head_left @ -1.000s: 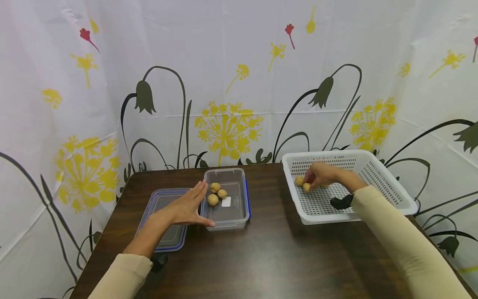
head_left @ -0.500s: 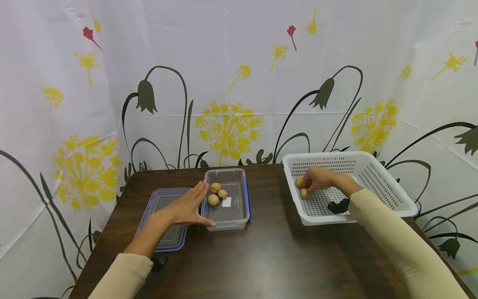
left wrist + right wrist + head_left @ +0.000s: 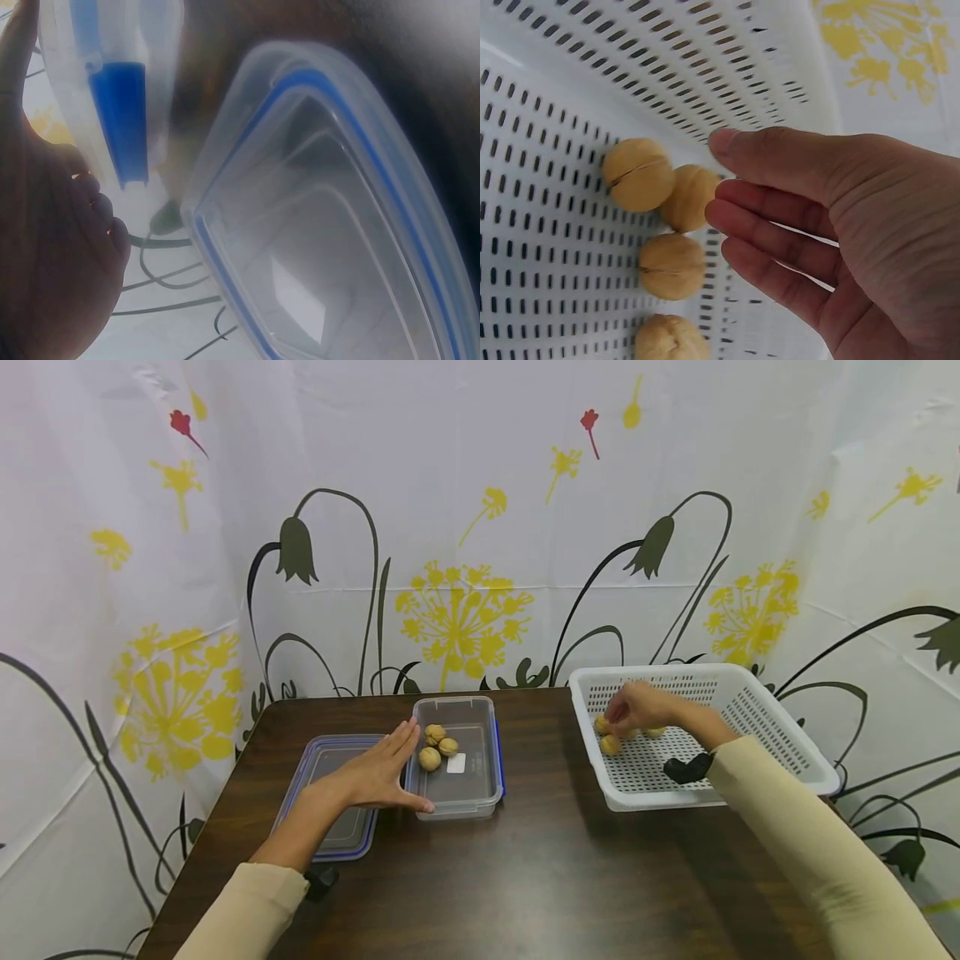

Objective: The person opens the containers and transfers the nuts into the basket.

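My right hand [image 3: 639, 707] is inside the white perforated basket [image 3: 588, 770], over several walnuts. The right wrist view shows its thumb and fingers apart with nothing between them. Their tips are right beside one walnut [image 3: 692, 198], with another walnut [image 3: 639, 175] behind it and a third walnut [image 3: 672, 266] nearby. My left hand [image 3: 375, 774] lies along the left side of a clear plastic container [image 3: 459, 810], fingers stretched out and thumb at its front corner. Inside that container is a small group of walnuts [image 3: 430, 759] near a white label [image 3: 456, 763].
A clear lid [image 3: 345, 837] with a blue seal lies on the dark wooden table [image 3: 525, 877], partly under my left forearm. A blue clip [image 3: 498, 758] hangs along the container's right side. Behind the table hangs a white flower-patterned curtain [image 3: 480, 460].
My right hand has lifted a little from the walnuts, and its fingers have come away from the nearest one. A walnut to its right now shows. The left hand stays in place.
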### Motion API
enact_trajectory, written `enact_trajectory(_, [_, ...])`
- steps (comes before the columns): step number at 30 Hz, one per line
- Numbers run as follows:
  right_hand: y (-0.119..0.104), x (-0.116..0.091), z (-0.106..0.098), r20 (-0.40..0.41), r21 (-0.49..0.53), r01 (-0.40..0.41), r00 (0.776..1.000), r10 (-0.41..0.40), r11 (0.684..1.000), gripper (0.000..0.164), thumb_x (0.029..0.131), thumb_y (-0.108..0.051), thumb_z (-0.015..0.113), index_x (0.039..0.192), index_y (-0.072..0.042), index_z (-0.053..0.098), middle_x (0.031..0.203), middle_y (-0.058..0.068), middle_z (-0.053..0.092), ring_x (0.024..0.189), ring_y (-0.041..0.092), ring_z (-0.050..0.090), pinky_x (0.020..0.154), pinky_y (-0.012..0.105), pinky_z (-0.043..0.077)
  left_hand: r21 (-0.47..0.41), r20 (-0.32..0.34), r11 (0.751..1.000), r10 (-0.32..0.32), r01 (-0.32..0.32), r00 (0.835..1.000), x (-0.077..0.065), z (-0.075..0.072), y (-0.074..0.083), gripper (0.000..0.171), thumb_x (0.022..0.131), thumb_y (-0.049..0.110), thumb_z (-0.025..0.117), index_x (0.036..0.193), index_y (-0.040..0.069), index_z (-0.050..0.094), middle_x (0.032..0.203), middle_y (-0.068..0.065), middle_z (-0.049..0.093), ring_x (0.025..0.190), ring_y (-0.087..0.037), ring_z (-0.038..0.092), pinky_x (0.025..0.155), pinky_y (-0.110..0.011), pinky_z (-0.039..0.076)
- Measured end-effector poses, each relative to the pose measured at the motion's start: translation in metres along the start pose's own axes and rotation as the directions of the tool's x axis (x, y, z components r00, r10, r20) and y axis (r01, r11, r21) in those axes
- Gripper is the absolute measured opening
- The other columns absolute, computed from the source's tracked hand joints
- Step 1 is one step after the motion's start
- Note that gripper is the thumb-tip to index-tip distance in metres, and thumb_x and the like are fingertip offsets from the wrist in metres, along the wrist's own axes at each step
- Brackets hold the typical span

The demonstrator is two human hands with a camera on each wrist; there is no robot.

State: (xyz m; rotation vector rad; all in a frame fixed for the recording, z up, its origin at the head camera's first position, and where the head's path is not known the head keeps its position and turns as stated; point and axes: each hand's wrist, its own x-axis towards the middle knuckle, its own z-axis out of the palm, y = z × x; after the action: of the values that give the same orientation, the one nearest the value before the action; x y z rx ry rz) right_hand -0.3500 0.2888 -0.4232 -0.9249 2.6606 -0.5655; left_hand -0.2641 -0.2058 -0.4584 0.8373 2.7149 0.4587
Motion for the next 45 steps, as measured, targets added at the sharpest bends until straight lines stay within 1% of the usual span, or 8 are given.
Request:
enact_trajectory(9, [-0.022,0.004,-0.014,-0.077,-0.026,0.042,0.996,-0.044,0.999,0.02,0.09,-0.006,0.083,0.107,0.006,0.079,0.097,0.011,0.08,0.089,0.023,0.077,0.083,0.042,0.064,0.013,0.001,1.0,0.013,-0.013,1.0,0.0,-0.001,0.001,0.134,0.083,0.068,0.08,0.166,-0.009,0.007,0.175,-0.027,-0.002,0.162,-0.045,0.002,0.129,-0.064,0.013])
enact_trajectory(14, [-0.039,0.011,-0.018,-0.082,-0.016,0.09,0.992,-0.091,0.996,0.021,0.092,-0.007,0.082,0.109,0.004,0.079,0.101,0.014,0.08,0.093,0.023,0.076,0.086,0.042,0.064,0.012,0.009,1.0,-0.002,0.002,1.0,0.0,-0.002,0.002,0.135,0.083,0.068,0.08,0.166,-0.009,0.007,0.175,-0.026,-0.002,0.163,-0.044,0.002,0.129,-0.063,0.014])
enact_trajectory(18, [-0.055,0.017,-0.022,-0.094,-0.027,0.136,0.986,-0.138,0.99,0.019,0.093,-0.008,0.081,0.108,0.002,0.08,0.103,0.011,0.08,0.094,0.023,0.077,0.085,0.041,0.064,0.016,0.007,1.0,-0.003,0.003,1.0,0.0,-0.001,0.001,0.134,0.083,0.068,0.08,0.166,-0.009,0.007,0.175,-0.027,-0.001,0.162,-0.045,0.003,0.129,-0.063,0.014])
enact_trajectory(25, [-0.081,0.028,-0.024,-0.114,-0.042,0.197,0.973,-0.201,0.979,0.022,0.09,-0.009,0.082,0.109,0.002,0.079,0.103,0.011,0.08,0.093,0.023,0.078,0.085,0.041,0.064,0.011,0.002,1.0,-0.001,0.001,1.0,0.0,0.0,-0.001,0.135,0.083,0.067,0.081,0.166,-0.009,0.007,0.175,-0.027,-0.001,0.163,-0.045,0.003,0.128,-0.064,0.014])
enact_trajectory(29, [-0.095,0.038,-0.024,-0.104,-0.056,0.246,0.963,-0.25,0.968,0.023,0.09,-0.006,0.082,0.111,0.003,0.078,0.105,0.014,0.08,0.094,0.025,0.078,0.087,0.04,0.064,0.011,0.001,1.0,0.003,-0.003,1.0,0.0,0.0,-0.001,0.135,0.083,0.068,0.081,0.166,-0.009,0.007,0.175,-0.027,-0.002,0.163,-0.044,0.003,0.128,-0.064,0.014])
enact_trajectory(35, [-0.119,0.057,-0.017,-0.081,-0.05,0.297,0.95,-0.3,0.954,0.025,0.09,-0.005,0.083,0.113,0.004,0.078,0.109,0.015,0.079,0.098,0.026,0.078,0.087,0.034,0.063,0.011,-0.002,1.0,0.005,-0.005,1.0,0.0,0.0,-0.003,0.135,0.083,0.067,0.081,0.165,-0.01,0.008,0.175,-0.028,0.0,0.162,-0.046,0.003,0.128,-0.064,0.014])
enact_trajectory(40, [-0.137,0.077,-0.006,-0.04,-0.058,0.342,0.938,-0.344,0.938,0.03,0.091,-0.006,0.082,0.117,0.007,0.076,0.112,0.019,0.078,0.1,0.03,0.078,0.089,0.033,0.063,0.012,0.0,1.0,0.002,-0.002,1.0,0.0,0.0,-0.002,0.135,0.083,0.068,0.08,0.165,-0.01,0.008,0.175,-0.028,0.0,0.162,-0.045,0.003,0.128,-0.063,0.014])
enact_trajectory(45, [-0.15,0.097,0.009,0.019,-0.08,0.364,0.931,-0.364,0.928,0.032,0.092,-0.008,0.082,0.12,0.007,0.075,0.114,0.018,0.078,0.101,0.026,0.078,0.089,0.028,0.061,0.01,0.003,1.0,-0.002,0.002,1.0,0.001,-0.001,-0.001,0.134,0.083,0.068,0.08,0.166,-0.009,0.007,0.175,-0.027,-0.001,0.163,-0.045,0.003,0.128,-0.063,0.014])
